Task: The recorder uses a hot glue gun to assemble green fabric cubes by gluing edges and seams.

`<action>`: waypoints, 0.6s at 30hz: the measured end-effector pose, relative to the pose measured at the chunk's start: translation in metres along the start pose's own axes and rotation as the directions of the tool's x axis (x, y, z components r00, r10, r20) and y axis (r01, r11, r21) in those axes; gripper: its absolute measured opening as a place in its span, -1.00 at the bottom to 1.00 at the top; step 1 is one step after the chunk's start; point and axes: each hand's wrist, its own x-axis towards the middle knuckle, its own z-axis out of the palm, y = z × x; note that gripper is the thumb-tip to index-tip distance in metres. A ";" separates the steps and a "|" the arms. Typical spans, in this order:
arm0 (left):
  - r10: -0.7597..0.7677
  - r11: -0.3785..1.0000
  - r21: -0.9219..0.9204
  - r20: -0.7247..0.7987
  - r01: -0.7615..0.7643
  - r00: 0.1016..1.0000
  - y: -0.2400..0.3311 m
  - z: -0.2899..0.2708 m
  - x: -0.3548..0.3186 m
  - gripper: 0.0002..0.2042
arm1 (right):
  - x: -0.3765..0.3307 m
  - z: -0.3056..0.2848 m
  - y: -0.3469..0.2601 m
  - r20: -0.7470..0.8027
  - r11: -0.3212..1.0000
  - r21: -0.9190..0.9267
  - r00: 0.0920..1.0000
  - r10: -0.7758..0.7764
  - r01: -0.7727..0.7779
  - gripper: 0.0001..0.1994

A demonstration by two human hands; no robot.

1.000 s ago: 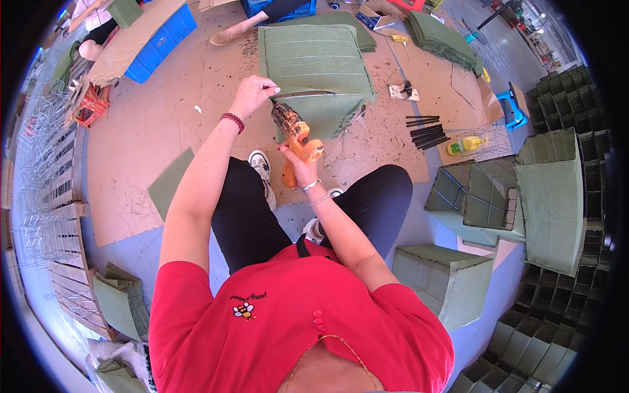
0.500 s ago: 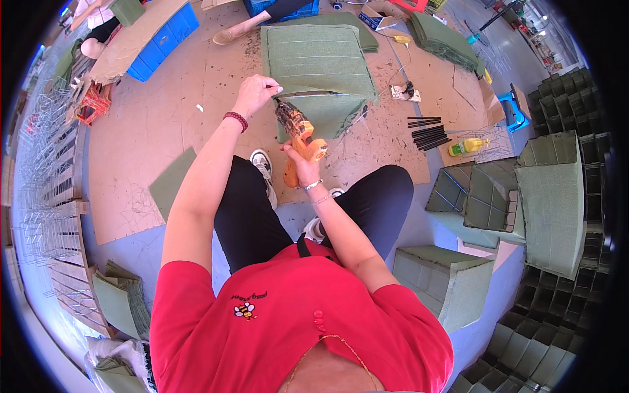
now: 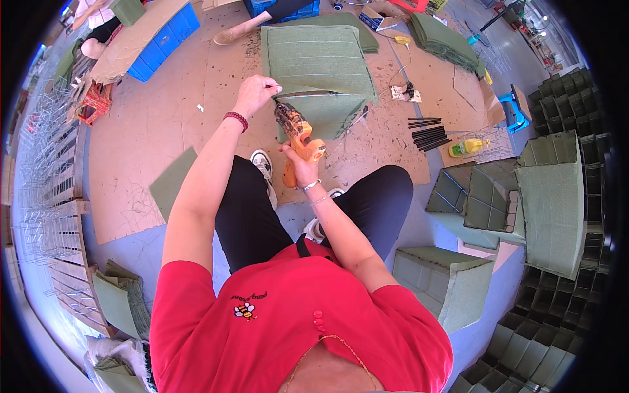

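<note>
In front of me on the floor stands a box-like form covered in green fabric point(image 3: 314, 56), with a gap along the near edge of its top. My left hand point(image 3: 257, 92) pinches the fabric edge at the left corner of that gap. My right hand point(image 3: 302, 165) is wrapped round the handle of an orange glue gun point(image 3: 301, 133), its front end smeared black. The nozzle points up and left, close below my left fingertips; whether it touches the fabric is too small to tell.
Black glue sticks point(image 3: 429, 136) and a yellow-green bottle point(image 3: 468, 147) lie to the right. Near them is a power strip point(image 3: 405, 93) with a cord. Open green fabric boxes point(image 3: 488, 196) stand at right. Wire frames point(image 3: 52, 170) are heaped at left beside a wooden pallet point(image 3: 71, 255).
The glue gun has shifted very slightly left and up, toward my left fingertips. My left hand stays at the fabric corner.
</note>
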 end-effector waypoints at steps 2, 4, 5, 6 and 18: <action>-0.005 1.000 0.000 0.005 0.005 1.000 0.003 0.000 0.000 -0.81 | 0.000 -0.001 0.001 -0.006 1.000 0.003 1.000 0.005 -0.005 -0.85; -0.011 1.000 0.000 0.009 0.011 1.000 0.004 0.000 0.000 -0.81 | 0.001 -0.001 0.001 -0.013 1.000 -0.007 1.000 -0.011 0.011 -0.85; -0.015 1.000 0.000 0.009 0.015 1.000 0.003 0.000 0.000 -0.81 | 0.001 -0.001 0.001 -0.013 1.000 -0.007 1.000 -0.010 0.010 -0.85; -0.019 1.000 0.000 0.009 0.019 1.000 0.002 0.000 0.000 -0.81 | 0.002 -0.001 0.001 -0.008 1.000 -0.009 1.000 -0.005 0.005 -0.85; 0.001 1.000 -0.007 0.001 -0.001 1.000 -0.001 0.000 0.000 -0.80 | -0.002 0.001 -0.003 -0.004 1.000 0.013 1.000 0.014 -0.014 -0.86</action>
